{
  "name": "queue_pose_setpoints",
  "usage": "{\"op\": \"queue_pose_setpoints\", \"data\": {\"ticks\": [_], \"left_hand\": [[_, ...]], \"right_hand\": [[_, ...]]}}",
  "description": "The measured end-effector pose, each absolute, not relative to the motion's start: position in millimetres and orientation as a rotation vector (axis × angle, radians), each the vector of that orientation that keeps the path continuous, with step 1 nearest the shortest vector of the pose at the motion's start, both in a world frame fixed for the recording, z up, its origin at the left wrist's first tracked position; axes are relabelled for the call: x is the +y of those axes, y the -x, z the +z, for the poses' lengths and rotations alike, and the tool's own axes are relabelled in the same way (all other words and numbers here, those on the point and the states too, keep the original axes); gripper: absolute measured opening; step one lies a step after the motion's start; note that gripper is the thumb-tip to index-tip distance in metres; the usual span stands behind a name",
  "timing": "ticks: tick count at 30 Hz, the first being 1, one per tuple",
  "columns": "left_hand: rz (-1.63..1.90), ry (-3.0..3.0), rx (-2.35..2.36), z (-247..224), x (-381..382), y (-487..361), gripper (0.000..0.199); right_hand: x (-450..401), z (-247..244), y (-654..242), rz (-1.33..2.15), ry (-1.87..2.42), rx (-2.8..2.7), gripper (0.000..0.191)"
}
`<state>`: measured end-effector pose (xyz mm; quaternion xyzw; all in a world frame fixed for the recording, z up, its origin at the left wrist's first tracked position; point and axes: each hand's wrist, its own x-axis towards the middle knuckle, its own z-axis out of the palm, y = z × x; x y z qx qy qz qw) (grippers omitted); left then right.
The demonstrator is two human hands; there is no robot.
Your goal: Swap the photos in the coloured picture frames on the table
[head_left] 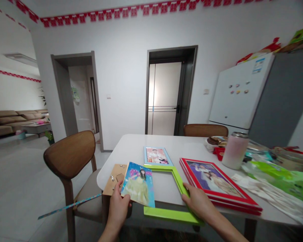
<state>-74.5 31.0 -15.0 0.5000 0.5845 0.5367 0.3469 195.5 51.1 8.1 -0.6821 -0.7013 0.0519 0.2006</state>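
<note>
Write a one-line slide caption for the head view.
Over a white table, the left hand holds a photo print while the right hand grips a green frame.

The loose photo (138,186) has a vivid blue ground, pink patches and a pale yellow-green gown. The frame (178,183) beside it is plain lime green; the backing board (118,171) is tan with silvery fittings. A light blue frame (168,156) surrounds a pink-and-white print (156,156). The top red frame (227,197) rings a picture (212,178) with a purple ground and pale clothing. The desk (131,148) is white, the bottle (234,153) pink fading to whitish. Bright green packaging (270,171) carries darker green marks. A thin strip (70,206) shows mottled blue; the near chair (70,156) has a brown back and greyish seat.
</note>
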Motion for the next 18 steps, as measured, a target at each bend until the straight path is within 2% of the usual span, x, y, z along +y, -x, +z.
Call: {"op": "queue_pose_setpoints", "data": {"ticks": [3,7,18], "left_hand": [[1.260,-1.328,1.515,-24.2,27.1,78.0,0.047],[1.151,-1.560,1.672,-13.1,20.8,79.9,0.046],[0.809,-2.018,2.058,2.4,7.2,80.9,0.040]], "right_hand": [[50.1,4.2,-193.3,0.110,1.944,-2.043,0.038],[49.7,1.6,-192.3,0.067,1.954,-2.090,0.031],[45.4,4.1,-190.0,0.040,1.990,-2.132,0.030]]}}
